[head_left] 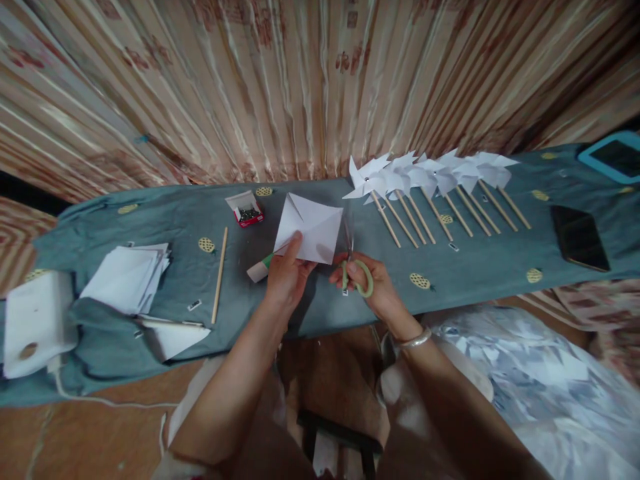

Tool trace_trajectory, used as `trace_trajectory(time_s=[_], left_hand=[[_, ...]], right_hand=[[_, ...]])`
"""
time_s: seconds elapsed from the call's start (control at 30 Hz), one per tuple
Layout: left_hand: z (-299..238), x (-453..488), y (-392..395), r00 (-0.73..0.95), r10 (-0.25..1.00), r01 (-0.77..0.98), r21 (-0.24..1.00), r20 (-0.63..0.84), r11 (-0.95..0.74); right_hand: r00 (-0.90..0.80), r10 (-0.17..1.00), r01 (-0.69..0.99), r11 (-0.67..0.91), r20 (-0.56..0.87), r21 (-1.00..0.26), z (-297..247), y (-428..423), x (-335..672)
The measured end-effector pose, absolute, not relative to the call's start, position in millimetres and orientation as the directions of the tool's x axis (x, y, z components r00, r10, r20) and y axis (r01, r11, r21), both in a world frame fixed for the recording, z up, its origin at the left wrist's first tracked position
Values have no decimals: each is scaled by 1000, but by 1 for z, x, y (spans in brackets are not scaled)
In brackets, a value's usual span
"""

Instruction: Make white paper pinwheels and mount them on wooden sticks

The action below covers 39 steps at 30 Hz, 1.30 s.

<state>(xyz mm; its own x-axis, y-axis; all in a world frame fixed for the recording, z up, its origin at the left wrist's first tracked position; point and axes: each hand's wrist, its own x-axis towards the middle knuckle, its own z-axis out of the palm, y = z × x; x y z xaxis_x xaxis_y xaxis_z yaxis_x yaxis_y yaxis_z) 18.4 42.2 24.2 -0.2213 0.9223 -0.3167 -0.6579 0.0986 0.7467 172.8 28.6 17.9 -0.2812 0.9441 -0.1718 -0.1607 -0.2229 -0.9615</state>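
Observation:
My left hand grips a creased white paper square by its near edge, thumb on top. A cut runs inward from the square's upper left corner. In my right hand is a pair of scissors with pale green handles, its blades pointing away from me beside the paper's right edge. Whether the blades touch the paper I cannot tell. A small green and white box lies partly hidden behind my left hand. Beyond it stands an open red box of small dark pins. One wooden stick rests to the left.
Several finished white paper pinwheels on sticks lie in a row at the right. A paper stack, a pen and a white power unit are at the left. A black phone and a blue-framed device lie far right. A curtain hangs behind.

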Motion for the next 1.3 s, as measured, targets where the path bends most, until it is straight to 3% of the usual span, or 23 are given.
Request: trace_trajectory(time_s=[0.27,1.3], left_hand=[[32,6,47,-254,925,-646,762,-282,55],[33,16,42,-203,922,-620,772,-330,140]], right_hand=[[-595,759,38,-302,-264,-953,29,9,192],[-537,801,36,-290,-263,-956,26,9,188]])
